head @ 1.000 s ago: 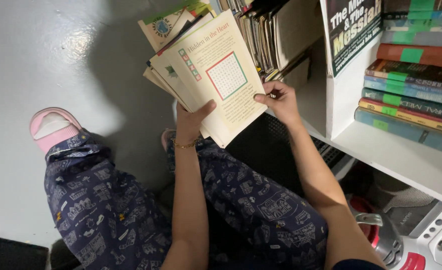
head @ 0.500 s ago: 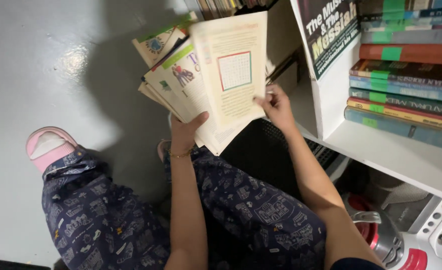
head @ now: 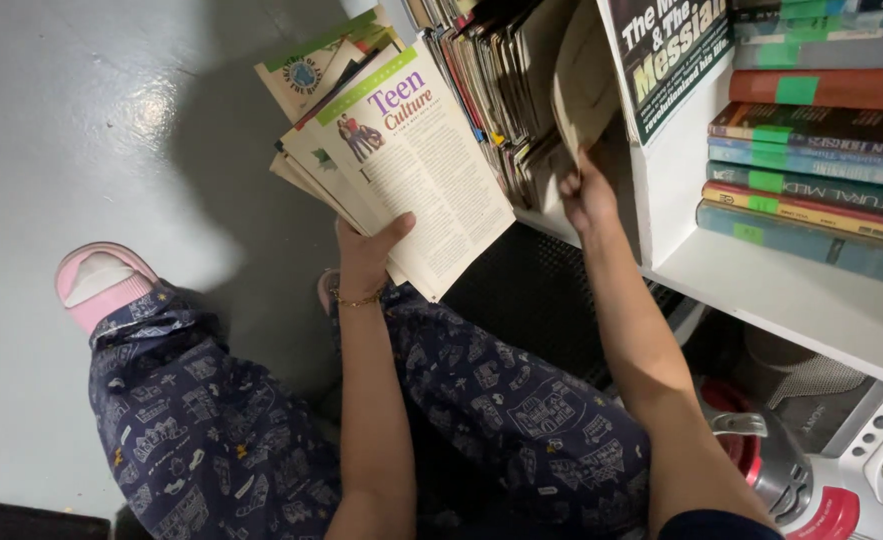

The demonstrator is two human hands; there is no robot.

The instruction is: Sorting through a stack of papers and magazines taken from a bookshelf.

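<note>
Head view: left hand (head: 369, 258) grips magazines (head: 401, 160); right hand (head: 588, 195) pinches booklet (head: 581, 85).

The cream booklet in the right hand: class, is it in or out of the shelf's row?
Partly in. The right hand grips the cream booklet's lower edge; its upper part sits tilted among the upright magazines.

the person wears loose dark navy cotton trousers (head: 241, 430) printed all over with small white line drawings of houses and buildings, the cloth gathered in soft folds over both legs. a thin gold chain bracelet (head: 359, 299) circles the wrist of the left hand (head: 366, 255). both forearms are bare; the right hand (head: 588, 195) carries no ring or band. a pink slipper with a white insole (head: 96, 280) covers one foot.
</note>
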